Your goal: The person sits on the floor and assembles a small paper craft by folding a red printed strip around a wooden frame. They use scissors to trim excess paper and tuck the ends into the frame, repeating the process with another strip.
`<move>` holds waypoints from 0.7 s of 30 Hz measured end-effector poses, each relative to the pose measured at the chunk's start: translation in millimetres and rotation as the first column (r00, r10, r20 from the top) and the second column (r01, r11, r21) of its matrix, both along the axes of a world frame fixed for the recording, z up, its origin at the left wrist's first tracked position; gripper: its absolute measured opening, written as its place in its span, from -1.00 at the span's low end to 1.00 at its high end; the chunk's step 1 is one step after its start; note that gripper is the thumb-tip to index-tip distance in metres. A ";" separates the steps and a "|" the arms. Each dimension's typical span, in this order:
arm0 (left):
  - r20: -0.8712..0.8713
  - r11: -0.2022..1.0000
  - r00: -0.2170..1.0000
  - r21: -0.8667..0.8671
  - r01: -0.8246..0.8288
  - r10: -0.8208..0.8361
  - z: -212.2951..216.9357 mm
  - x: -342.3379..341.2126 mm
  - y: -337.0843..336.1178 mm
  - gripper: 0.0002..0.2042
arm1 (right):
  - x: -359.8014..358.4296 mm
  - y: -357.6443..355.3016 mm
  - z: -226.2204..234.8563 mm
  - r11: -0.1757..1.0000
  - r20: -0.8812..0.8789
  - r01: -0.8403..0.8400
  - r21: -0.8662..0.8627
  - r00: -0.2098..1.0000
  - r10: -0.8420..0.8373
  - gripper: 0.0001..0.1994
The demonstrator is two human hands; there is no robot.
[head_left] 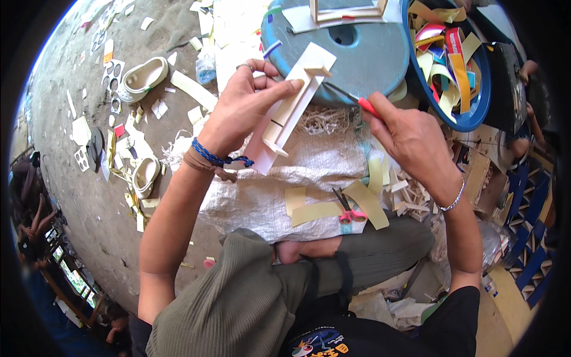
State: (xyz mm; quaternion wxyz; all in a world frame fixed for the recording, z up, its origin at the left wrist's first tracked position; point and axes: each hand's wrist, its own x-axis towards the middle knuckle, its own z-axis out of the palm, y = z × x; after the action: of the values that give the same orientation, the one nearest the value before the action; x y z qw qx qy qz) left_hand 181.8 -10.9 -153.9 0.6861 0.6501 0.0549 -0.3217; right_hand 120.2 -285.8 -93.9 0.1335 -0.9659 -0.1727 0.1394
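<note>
My left hand (242, 98) is closed on a narrow white card strip (318, 55) with a small pale wooden frame (290, 122) standing on it. The thumb presses on the frame, and the strip tilts up toward the far right. In my closed right hand (410, 140) is a red-handled tool (345, 94) with a thin dark shaft. I cannot tell whether it is a screwdriver or a narrow blade. Its tip points at the frame's far end; whether it touches is unclear. Beyond my hands, a similar wooden frame (348, 18) rests on a blue-grey plastic stool (375, 65).
A blue tub (480, 107) full of coloured card scraps stands at the far right. Pink-handled scissors (346, 211) and yellowish strips (315, 213) lie on a white woven sack (238, 199) before my legs. Clogs (146, 77) and scraps litter the floor leftward. Other people sit at both edges.
</note>
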 end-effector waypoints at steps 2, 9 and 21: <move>0.009 0.999 1.000 0.047 0.021 -0.021 1.3 -0.4 0.6 -0.62 | -1.4 -0.2 0.2 1.000 0.025 -0.007 -0.017 1.000 0.007 -0.82; 0.059 0.999 0.998 0.000 -0.038 0.038 6.9 -12.3 3.1 -0.67 | 5.3 2.9 1.9 0.975 0.134 0.099 0.201 0.983 -0.127 -0.86; -0.018 0.984 0.989 -0.107 -0.145 0.144 11.1 -25.0 17.0 -0.64 | 117.5 16.7 -19.9 0.973 0.319 0.202 0.110 0.920 -0.227 -0.68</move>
State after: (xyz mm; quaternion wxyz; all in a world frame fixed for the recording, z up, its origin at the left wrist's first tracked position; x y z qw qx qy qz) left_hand 156.8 6.0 -142.8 0.7416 0.6045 0.0879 -0.2772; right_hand 237.7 -269.1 -113.8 0.1533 -0.9829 -0.0910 -0.0461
